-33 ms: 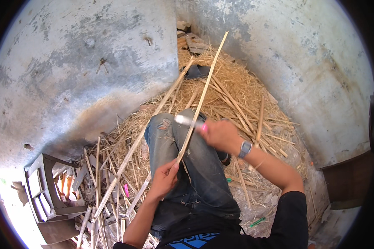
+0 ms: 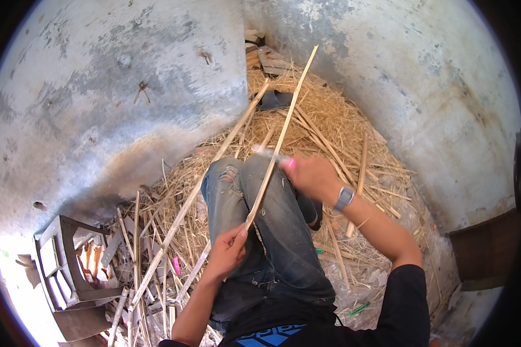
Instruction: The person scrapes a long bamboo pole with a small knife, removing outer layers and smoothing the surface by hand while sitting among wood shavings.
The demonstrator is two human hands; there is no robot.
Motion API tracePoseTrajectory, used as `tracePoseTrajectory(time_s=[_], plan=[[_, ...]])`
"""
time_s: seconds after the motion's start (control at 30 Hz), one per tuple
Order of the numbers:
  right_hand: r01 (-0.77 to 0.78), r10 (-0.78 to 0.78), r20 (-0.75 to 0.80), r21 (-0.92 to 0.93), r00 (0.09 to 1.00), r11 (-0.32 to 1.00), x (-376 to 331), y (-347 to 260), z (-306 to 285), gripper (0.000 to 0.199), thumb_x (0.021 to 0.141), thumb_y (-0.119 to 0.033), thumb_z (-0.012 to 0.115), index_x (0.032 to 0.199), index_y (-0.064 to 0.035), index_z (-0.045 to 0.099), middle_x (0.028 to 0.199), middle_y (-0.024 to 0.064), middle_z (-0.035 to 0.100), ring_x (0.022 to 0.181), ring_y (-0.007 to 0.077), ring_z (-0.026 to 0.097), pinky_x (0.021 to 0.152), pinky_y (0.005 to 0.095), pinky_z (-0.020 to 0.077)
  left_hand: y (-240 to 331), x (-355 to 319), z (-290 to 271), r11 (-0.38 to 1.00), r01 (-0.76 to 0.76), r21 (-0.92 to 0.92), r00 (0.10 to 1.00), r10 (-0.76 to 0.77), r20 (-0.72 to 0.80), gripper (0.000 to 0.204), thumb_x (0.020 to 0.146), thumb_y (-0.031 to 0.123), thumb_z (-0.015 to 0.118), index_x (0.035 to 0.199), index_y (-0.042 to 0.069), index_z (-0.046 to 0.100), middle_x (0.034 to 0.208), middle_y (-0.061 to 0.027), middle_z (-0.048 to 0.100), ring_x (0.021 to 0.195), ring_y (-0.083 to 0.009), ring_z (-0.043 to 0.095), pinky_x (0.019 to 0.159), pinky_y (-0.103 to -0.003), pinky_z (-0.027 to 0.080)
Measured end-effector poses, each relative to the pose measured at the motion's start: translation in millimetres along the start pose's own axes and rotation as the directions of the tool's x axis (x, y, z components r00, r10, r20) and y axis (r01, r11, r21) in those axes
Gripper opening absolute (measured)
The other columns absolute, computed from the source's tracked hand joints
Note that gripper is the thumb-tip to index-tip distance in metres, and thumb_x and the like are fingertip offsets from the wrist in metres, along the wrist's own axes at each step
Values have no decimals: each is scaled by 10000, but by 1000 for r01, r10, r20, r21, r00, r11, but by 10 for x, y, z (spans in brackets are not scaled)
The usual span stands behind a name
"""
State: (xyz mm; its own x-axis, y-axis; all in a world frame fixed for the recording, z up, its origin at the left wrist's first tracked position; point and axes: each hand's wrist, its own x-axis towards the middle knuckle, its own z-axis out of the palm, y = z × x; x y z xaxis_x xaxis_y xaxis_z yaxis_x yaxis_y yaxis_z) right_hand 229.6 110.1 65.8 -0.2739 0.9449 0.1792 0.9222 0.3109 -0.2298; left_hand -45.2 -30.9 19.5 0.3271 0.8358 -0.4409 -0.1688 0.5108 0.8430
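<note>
A long, thin wooden strip (image 2: 285, 132), perhaps split bamboo, slants up and away over my knees. My left hand (image 2: 230, 250) pinches its near end between thumb and fingers. In my right hand (image 2: 315, 180) I grip a knife with a pink part by the handle. Its blurred blade (image 2: 268, 153) lies across the strip above the knee; whether it touches the wood I cannot tell. My fingers hide most of the handle.
Pale shavings (image 2: 324, 124) and loose strips cover the floor ahead. A longer pole (image 2: 182, 211) slants past my left leg. Grey walls (image 2: 127, 69) rise on both sides. A dark open frame (image 2: 69, 260) stands at left, and a dark sandal (image 2: 274, 99) lies ahead.
My right hand and the knife have shifted a little farther away along the strip and slightly right. My left hand keeps its place at the near end.
</note>
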Motion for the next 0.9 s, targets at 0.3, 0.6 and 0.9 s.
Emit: tracePoseTrajectory(time_s=[0.3,0.6,0.9], plan=[[176,-185,237,61,954,983,-388,-467,64,568,1042,-549,487,886,-44,695,661,207,688,606,402,702,566,511,563,-67,-134,-130,997,43,56,996,-39,-78,424,1097,307,592,1453,76,608,594,81,416,483,-26,364,447,-226,270],[-24,24,7,69,1000,997,100,23,90,556,1049,-538,475,881,-63,711,684,181,695,640,397,705,558,534,545,41,-178,-134,994,14,107,996,-4,-87,432,1083,299,621,1440,55,612,629,79,437,499,-31,381,457,-232,289],[-131,128,-109,-21,986,991,409,745,-33,475,1080,-406,464,825,-56,660,599,172,634,511,361,615,506,487,501,-143,-424,-380,989,23,146,997,-13,-72,416,1086,280,617,1441,63,620,661,82,445,510,-28,378,459,-226,287]])
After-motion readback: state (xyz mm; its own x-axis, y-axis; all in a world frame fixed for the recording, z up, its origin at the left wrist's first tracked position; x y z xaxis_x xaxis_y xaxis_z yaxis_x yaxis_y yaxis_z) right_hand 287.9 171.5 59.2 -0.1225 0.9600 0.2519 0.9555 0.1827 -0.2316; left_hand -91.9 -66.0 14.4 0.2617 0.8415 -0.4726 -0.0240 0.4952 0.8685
